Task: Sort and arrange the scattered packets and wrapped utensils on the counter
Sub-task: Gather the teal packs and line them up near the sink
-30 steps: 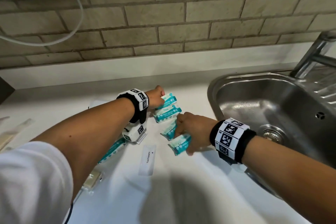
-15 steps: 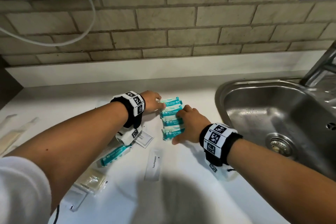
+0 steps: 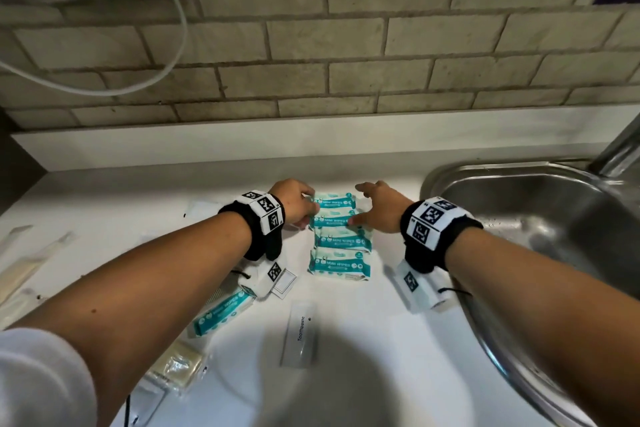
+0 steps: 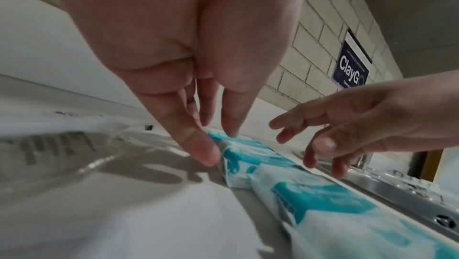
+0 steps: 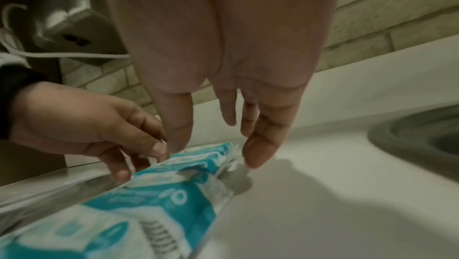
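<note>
Four teal-and-white wipe packs (image 3: pixel 341 239) lie flat in a column on the white worktop (image 3: pixel 381 340), each touching the next, their soft crinkled film printed "MINI WIPES". The left hand (image 3: pixel 294 201) sits at the column's left edge with straight fingers, fingertips (image 4: pixel 203 153) touching the crimped end of a far pack; it grips nothing. The right hand (image 3: pixel 379 206) hovers at the right edge with fingers spread and loose, thumb over the second pack; whether it touches is hard to tell. The hands are apart, the packs between them.

A fifth wipe pack (image 3: pixel 221 312) lies askew to the left, partly under the left forearm. Near it sits a small white sachet (image 3: pixel 284 282), and closer to the person a flat clear sleeve labelled "Toothpaste" (image 3: pixel 300 334). A clear packet holding something cream-coloured (image 3: pixel 176 369) lies at lower left, and long clear-wrapped utensils (image 3: pixel 24 263) lie at the far left edge.

The steel sink (image 3: pixel 540 218) to the right has a smooth brushed basin; nothing shows inside it. Behind runs a rough pale brick wall (image 3: pixel 346 45) with a white cable (image 3: pixel 166 59).
</note>
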Action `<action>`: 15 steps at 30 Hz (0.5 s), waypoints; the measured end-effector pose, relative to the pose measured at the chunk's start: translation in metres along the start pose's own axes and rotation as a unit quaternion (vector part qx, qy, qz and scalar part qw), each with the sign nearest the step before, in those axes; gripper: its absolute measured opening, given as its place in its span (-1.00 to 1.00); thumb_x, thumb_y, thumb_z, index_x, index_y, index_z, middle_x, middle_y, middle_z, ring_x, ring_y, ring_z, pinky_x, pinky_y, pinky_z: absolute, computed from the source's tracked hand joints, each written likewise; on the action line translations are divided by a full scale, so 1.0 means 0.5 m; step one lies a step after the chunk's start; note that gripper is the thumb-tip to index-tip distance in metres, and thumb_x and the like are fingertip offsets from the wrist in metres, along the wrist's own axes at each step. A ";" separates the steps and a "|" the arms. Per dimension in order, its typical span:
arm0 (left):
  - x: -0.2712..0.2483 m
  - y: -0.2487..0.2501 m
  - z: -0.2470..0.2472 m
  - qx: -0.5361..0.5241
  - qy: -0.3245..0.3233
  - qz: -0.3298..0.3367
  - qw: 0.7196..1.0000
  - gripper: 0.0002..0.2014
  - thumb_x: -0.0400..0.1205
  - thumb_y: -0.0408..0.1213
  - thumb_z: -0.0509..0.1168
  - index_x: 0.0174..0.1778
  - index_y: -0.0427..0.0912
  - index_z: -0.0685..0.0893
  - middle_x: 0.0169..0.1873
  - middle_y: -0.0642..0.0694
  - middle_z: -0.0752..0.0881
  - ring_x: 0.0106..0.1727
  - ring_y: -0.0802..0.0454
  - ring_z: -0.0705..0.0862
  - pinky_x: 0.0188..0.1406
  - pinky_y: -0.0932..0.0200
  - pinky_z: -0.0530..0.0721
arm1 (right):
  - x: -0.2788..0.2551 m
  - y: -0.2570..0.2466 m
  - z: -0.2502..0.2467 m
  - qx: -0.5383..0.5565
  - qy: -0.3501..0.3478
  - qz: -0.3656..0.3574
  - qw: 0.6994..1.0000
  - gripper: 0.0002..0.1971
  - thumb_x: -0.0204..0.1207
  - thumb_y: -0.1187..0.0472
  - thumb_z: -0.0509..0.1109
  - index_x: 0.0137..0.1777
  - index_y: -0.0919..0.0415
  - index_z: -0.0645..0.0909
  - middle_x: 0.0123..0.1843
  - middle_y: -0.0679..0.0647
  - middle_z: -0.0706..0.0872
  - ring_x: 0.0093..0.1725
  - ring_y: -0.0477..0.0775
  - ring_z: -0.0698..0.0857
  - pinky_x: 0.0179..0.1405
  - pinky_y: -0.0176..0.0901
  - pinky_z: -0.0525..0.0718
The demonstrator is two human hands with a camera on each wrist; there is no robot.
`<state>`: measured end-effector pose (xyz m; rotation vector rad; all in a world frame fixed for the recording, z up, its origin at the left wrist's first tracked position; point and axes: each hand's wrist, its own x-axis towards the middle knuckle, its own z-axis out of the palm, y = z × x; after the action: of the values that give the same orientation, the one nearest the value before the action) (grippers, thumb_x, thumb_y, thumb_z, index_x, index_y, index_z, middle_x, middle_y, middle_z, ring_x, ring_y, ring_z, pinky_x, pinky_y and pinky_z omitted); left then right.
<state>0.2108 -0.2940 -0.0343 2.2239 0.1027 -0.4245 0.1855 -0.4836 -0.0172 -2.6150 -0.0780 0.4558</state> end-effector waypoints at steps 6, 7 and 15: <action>0.002 -0.010 0.017 -0.073 -0.007 -0.021 0.997 -0.66 0.54 -0.47 0.44 0.24 -0.29 0.65 -0.08 -0.44 0.79 -0.23 -0.19 0.74 0.04 -0.24 0.77 | 0.024 -0.004 0.010 0.018 -0.065 -0.001 0.998 -0.26 0.48 0.25 0.52 0.61 0.28 0.28 0.52 0.18 0.50 0.20 0.23 0.72 0.27 0.11 0.68; 0.001 -0.011 0.017 -0.076 -0.006 -0.020 0.997 -0.67 0.54 -0.47 0.44 0.23 -0.29 0.65 -0.08 -0.42 0.79 -0.21 -0.19 0.74 0.05 -0.23 0.77 | 0.025 -0.003 0.011 0.021 -0.063 -0.001 0.998 -0.28 0.47 0.25 0.52 0.60 0.28 0.31 0.50 0.18 0.52 0.20 0.23 0.72 0.28 0.10 0.67; -0.012 -0.004 0.014 -0.060 0.000 -0.015 0.998 -0.71 0.51 -0.46 0.49 0.14 -0.27 0.69 -0.41 -0.10 0.67 -0.23 -0.15 0.77 0.02 -0.17 0.79 | 0.014 0.001 0.017 0.028 -0.044 0.002 0.999 -0.36 0.50 0.21 0.50 0.56 0.26 0.38 0.43 0.15 0.58 0.20 0.18 0.71 0.31 0.04 0.66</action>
<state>0.2027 -0.2978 -0.0377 2.1054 0.1567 -0.4239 0.1892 -0.4794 -0.0266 -2.5408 -0.0870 0.5656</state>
